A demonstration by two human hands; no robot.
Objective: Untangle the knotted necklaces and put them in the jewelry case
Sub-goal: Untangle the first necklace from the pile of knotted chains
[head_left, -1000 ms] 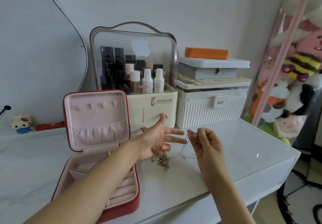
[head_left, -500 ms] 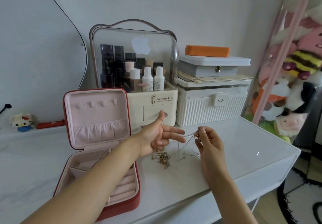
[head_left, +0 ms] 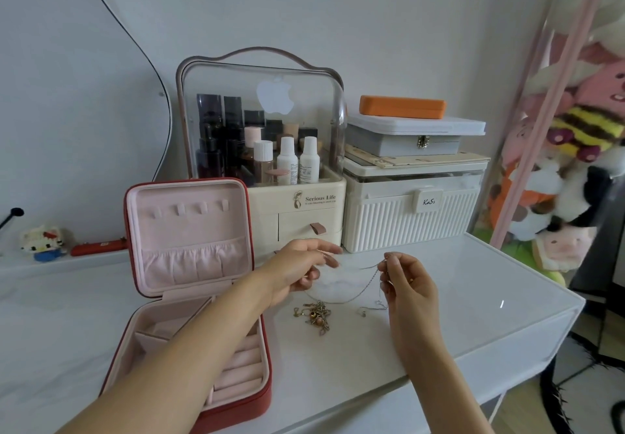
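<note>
A thin silver necklace (head_left: 367, 285) stretches between my two hands above the white tabletop. My right hand (head_left: 407, 281) pinches one end of the chain between thumb and fingertips. My left hand (head_left: 301, 273) holds the other part, its fingers curled and slightly blurred. Below them a knotted clump of gold necklaces (head_left: 316, 317) lies on the table, with a loose silver end beside it. The red jewelry case (head_left: 248, 217) with pink lining stands open at the left, its lid upright; my left forearm passes over its ring rolls.
Behind the hands stand a cream cosmetics organizer (head_left: 270, 149) with a clear lid and a white ribbed box (head_left: 411, 210) stacked with a grey box and an orange case. Plush toys (head_left: 575, 176) fill the right side. The table edge runs at front right.
My left hand's fingers have closed from a spread pose and dropped lower. My right hand moved right and up, drawing the silver chain out. The gold clump now lies clear of the left hand.
</note>
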